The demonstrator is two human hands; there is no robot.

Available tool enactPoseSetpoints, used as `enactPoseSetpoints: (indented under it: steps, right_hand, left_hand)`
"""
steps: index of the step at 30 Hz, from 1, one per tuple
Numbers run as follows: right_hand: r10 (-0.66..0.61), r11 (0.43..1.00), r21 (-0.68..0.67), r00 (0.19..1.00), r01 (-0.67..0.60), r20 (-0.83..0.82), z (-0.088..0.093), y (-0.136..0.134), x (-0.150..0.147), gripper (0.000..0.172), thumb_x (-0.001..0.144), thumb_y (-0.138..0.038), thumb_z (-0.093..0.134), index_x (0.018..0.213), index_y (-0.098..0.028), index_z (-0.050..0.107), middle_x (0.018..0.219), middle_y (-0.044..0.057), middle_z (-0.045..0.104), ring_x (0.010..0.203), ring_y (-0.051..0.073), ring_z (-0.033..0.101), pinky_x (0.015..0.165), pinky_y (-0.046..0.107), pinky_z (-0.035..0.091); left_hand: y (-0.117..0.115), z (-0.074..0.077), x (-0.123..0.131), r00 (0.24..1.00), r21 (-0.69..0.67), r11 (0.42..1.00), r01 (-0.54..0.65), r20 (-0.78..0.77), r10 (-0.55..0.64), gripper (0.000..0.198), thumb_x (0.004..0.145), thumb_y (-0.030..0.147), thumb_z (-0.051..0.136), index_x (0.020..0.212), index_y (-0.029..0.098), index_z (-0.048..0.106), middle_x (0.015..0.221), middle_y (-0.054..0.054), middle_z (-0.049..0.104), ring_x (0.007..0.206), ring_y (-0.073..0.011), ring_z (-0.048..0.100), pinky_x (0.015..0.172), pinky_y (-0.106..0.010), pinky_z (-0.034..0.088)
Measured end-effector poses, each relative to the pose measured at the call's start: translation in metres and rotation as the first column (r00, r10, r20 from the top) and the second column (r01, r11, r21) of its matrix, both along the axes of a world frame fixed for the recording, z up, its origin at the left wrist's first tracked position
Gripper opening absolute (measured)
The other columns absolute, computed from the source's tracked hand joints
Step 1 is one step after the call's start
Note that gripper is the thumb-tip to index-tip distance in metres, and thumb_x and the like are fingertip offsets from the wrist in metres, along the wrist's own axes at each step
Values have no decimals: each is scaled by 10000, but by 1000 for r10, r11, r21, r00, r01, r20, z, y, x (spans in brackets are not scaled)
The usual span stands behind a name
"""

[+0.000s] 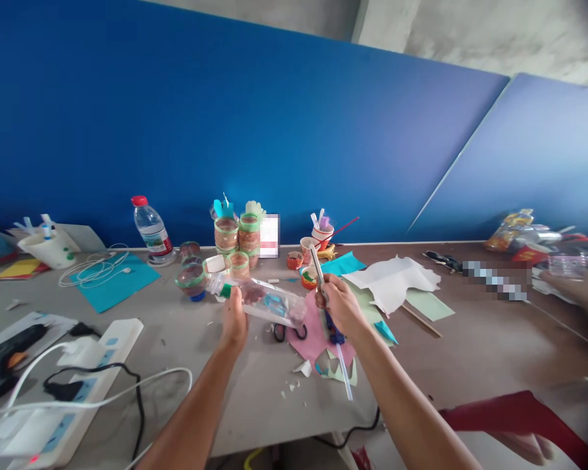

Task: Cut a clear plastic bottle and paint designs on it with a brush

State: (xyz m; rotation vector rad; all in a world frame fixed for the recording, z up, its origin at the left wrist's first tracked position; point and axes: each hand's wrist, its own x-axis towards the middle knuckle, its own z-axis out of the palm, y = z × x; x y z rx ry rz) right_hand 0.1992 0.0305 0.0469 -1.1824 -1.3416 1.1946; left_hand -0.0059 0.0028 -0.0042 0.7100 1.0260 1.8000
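Observation:
My left hand [235,320] is closed around a clear plastic bottle [274,301], near its green-marked neck. The bottle lies almost level above the table, its base pointing right. Closed in my right hand [340,303] is a slim grey utility knife [317,264], its upper end tilted up and left, apart from the bottle. Under my right hand lies a blue tool [337,337] with a translucent stick [344,372] poking out toward me. Black-handled scissors [290,333] rest on pink paper [308,343], just below the bottle.
Banded jars [226,232] and paint-stained cups [310,248] stand at the back, with a red-capped bottle [151,228] left of them. A power strip [98,378] with cables and a black glue gun [14,356] are at left. White paper [396,277] lies right; another person's hand [575,287] is far right.

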Motion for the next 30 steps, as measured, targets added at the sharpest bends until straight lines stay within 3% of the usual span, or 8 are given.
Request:
enactPoseSetpoints:
  steps: [3,7,10,15,19,23,27,30]
  right_hand:
    - [114,991,-41,968,-126,-221,0,-5,-3,194,670,-283,550,843,-202,513,530,-98,295,432,81,250,451,234,221]
    - [238,963,-82,953,-256,-186,-7,-11,-4,431,690,-428,659,1023,-170,572,566,-90,345,448,69,218,442,234,166]
    - [321,937,-102,939,-334,-123,-14,-14,-3,474,698,-532,667,1001,-173,603,621,-58,430,464,64,225,444,232,154]
    - [400,911,-106,916,-399,-12,-18,-22,0,471,708,-550,669,973,-161,642,716,-9,542,533,86,373,458,217,267]
    - [436,899,-74,895,-431,92,-17,-29,2,522,708,-500,686,1101,-160,638,909,37,639,795,170,563,660,260,445]
    - [384,920,-118,920,-374,78,-23,-34,1,637,630,-414,770,1190,-164,596,1004,60,652,903,212,585,744,291,466]
    - [222,959,-141,960,-247,-169,-33,-36,-7,506,668,-462,723,1055,-160,604,819,24,619,668,142,538,562,236,421]
    - [97,981,-139,965,-134,-243,-39,-38,-18,485,673,-503,706,1011,-178,580,721,-14,556,544,102,437,465,216,349]
  left_hand:
    - [-3,8,5,998,-46,998,45,38,-44,518,776,651,518,865,161,661,758,-103,719,816,-260,690,748,-368,516]
    - [-4,12,6,986,-136,982,127,122,-111,536,807,659,464,913,167,647,710,-94,719,766,-255,701,676,-351,517]
    - [-2,10,4,979,-186,967,174,139,-149,573,820,677,429,975,160,621,695,-89,721,727,-242,703,637,-330,510]
    - [-2,7,4,976,-266,945,190,152,-154,597,809,689,458,1015,146,597,683,-94,712,607,-224,680,565,-321,483]
    - [-6,12,7,969,-330,914,235,156,-192,548,843,648,450,1031,152,589,722,-85,714,557,-184,656,558,-302,485]
    - [-8,18,14,959,-346,901,261,197,-202,560,860,664,386,1020,166,588,723,-72,702,552,-179,652,569,-316,516]
    - [-13,20,22,935,-206,929,309,242,-257,512,787,661,533,1003,199,583,829,-91,718,725,-240,703,660,-379,554]
    - [-20,16,31,923,-156,911,382,121,-366,510,681,530,729,1075,239,585,969,-95,719,846,-265,701,720,-397,549]
